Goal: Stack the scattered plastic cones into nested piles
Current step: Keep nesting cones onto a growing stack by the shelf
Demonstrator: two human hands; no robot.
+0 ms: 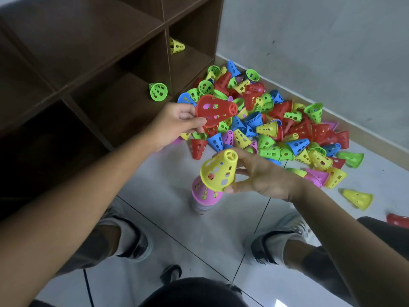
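Observation:
A big heap of perforated plastic cones [274,120] in red, yellow, green, blue and pink lies on the floor against the wall. My left hand [177,122] pinches the rim of a red cone [213,109], held on its side above the heap's near edge. My right hand [263,173] grips a yellow cone [219,171] by top and rim, just above a nested stack [204,196] topped by a pink cone that stands on the tiles between my feet.
A dark wooden cubby shelf [106,63] stands at the left, with a green cone [158,91] and a yellow cone [176,45] in its compartments. Loose yellow [358,198] and red [398,220] cones lie at the right. My shoes [132,238] flank the stack.

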